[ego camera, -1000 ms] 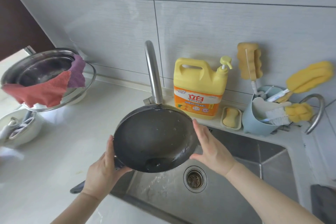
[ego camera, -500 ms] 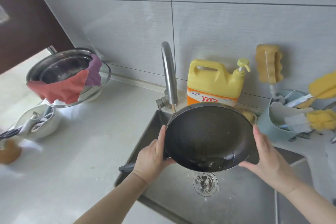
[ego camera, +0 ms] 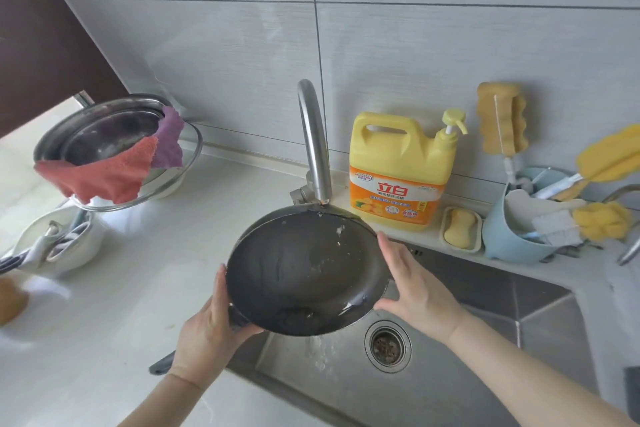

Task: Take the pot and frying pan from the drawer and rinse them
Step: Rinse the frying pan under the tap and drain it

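A dark frying pan (ego camera: 304,270) is held tilted over the steel sink (ego camera: 485,291), its far rim right under the faucet spout (ego camera: 313,139). Water wets the inside and drips off the low edge into the basin. My left hand (ego camera: 207,333) grips the pan where the handle (ego camera: 162,365) joins it; the handle points down-left past my wrist. My right hand (ego camera: 415,291) rests flat against the pan's right rim, fingers spread. A steel pot (ego camera: 104,135) sits at the back left on a glass lid, with red and purple cloths draped over it.
A yellow detergent jug (ego camera: 398,166) stands behind the sink beside a soap dish (ego camera: 460,229) and a blue caddy (ego camera: 512,239) of sponges and brushes. A white bowl (ego camera: 52,243) with utensils sits at the left. The drain (ego camera: 388,345) lies below the pan.
The pan has shifted left and up against the faucet spout, tilted more toward me; both hands kept their hold on it. The view also moved.
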Demonstrator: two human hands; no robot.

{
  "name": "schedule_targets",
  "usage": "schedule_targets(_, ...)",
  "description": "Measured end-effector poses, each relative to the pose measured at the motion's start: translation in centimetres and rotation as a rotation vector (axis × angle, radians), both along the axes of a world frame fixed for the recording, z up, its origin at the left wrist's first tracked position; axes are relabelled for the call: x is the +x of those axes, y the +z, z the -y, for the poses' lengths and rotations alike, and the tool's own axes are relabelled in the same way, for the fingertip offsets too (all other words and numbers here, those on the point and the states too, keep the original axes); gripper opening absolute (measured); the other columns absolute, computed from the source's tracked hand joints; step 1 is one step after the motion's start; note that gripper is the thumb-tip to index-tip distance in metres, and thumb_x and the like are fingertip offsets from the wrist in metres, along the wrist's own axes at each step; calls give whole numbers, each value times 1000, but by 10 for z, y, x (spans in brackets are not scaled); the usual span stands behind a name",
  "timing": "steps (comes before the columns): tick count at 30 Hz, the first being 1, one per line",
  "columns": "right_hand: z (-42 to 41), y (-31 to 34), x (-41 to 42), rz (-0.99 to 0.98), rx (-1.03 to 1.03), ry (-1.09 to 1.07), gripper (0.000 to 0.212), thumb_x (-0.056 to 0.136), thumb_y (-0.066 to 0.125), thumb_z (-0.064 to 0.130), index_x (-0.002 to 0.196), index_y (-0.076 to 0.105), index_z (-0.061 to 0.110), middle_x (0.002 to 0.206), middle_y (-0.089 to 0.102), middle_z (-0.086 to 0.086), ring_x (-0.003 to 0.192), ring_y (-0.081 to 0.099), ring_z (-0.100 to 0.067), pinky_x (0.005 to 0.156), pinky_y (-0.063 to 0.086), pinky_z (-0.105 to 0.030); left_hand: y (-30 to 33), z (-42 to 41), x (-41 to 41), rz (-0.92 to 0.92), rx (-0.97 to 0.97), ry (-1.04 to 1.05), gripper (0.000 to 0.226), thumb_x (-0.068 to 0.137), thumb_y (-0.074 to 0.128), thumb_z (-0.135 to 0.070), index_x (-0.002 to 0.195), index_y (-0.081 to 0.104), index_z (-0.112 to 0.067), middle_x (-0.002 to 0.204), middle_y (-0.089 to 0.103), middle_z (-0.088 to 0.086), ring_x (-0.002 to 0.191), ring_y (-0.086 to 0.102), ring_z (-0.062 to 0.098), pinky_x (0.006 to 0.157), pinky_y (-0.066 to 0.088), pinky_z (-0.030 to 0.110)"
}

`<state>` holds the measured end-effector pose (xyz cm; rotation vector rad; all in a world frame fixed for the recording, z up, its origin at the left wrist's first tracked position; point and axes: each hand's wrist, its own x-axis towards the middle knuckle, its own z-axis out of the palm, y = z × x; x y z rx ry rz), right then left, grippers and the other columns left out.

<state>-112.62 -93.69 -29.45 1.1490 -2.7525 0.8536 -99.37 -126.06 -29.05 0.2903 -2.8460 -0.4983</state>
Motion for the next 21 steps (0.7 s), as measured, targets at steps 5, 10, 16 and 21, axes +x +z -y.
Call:
schedule_targets(5, -9, 0, 1, -16, -1, -23, 139, 64, 90, 28, 151, -19, 35, 147, 37, -12, 122, 55, -30, 87, 53, -37, 3, -9, -4, 4, -23, -24, 113, 66, 45, -82, 142, 28, -1, 75, 71, 2, 47, 65, 25, 31, 42, 28)
schedule_targets(10, -52, 2, 5, -33, -62, -107, 141, 56, 93, 27, 154, -9, 31, 159, 17, 10, 140, 28, -7, 105, 35, -23, 3, -42, -26, -19, -59, -120, 109, 68, 48, -78, 145, 23, -4, 80, 72, 5, 49, 64, 20, 32, 41, 26)
schedule_targets(16, -102, 7, 17, 20, -57, -350, 142, 46, 94, 26, 152, 1, 35, 132, 51, -26, 118, 40, -20, 80, 52, -52, -1, -86, -58, -65, -52, -284, 106, 81, 43, -75, 153, 2, -9, 83, 69, 6, 62, 67, 20, 37, 46, 26)
schedule_targets(21, -121, 14, 16, 77, -82, -440, 149, 46, 96, 20, 146, -10, 52, 142, 45, -22, 125, 40, -21, 88, 50, -51, -7, -106, -72, -72, -85, -355, 131, 69, 72, -65, 154, -16, -19, 87, 69, 6, 66, 67, 21, 41, 50, 32)
